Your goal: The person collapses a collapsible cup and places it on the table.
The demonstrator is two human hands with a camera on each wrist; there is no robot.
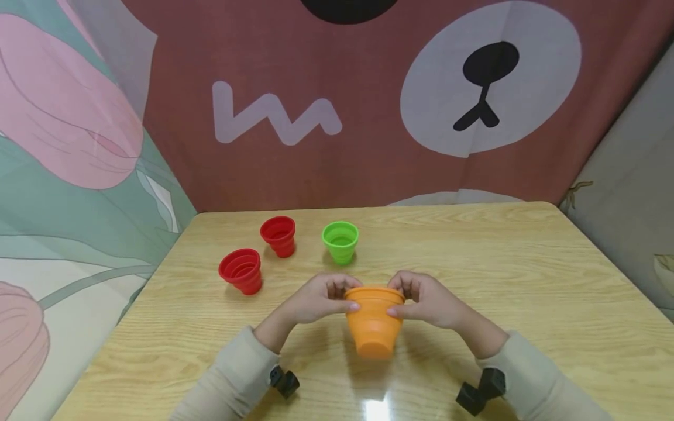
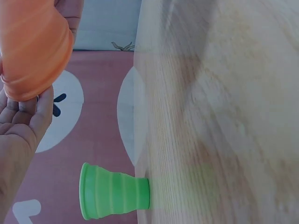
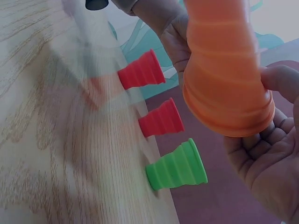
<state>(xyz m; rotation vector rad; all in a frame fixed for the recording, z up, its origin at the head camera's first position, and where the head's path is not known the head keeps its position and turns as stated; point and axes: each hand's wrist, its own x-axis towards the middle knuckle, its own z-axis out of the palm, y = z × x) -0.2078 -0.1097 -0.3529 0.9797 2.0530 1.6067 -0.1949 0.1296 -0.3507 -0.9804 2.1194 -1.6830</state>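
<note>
An orange collapsible cup (image 1: 375, 321) is held above the table between both hands, its base tipped toward the head camera. My left hand (image 1: 322, 298) grips the rim from the left, thumb on the outer wall and fingers curled at the far side. On the opposite side my right hand (image 1: 429, 299) pinches the rim the same way. The right wrist view shows the orange cup (image 3: 224, 70) with its wall folds slanted, the right hand (image 3: 275, 154) at its rim. Beyond the hands stands a green collapsible cup (image 1: 340, 242), upright and apart from them.
Two red collapsible cups stand on the left: one farther back (image 1: 279, 235), the other nearer (image 1: 243, 271). The wooden table (image 1: 500, 251) reaches back to a curtain (image 1: 368, 169) printed with a bear face. Black wrist devices (image 1: 481, 390) sit at both cuffs.
</note>
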